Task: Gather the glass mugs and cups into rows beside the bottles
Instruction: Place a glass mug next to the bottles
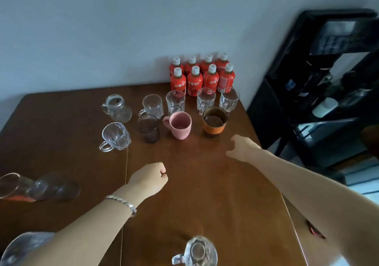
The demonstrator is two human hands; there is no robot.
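Note:
Several red bottles [202, 75] stand at the far edge of the brown table [194, 194]. In front of them is a row of clear glass mugs [206, 99], with a glass jug [117, 107] at its left end. A nearer row holds a clear mug [114, 136], a dark ribbed glass [148, 128], a pink mug [179, 125] and an amber cup with an orange band [214, 121]. My left hand [149, 180] is curled into a loose fist over the table, holding nothing. Just below the amber cup, my right hand [243, 147] hovers, fingers bent, empty.
A clear mug [198, 252] stands at the near edge. Blurred glasses [39, 187] sit at the left, another glass [18, 245] at the bottom left corner. A black rack [328, 85] stands right of the table. A red object [313, 229] lies beyond my right forearm.

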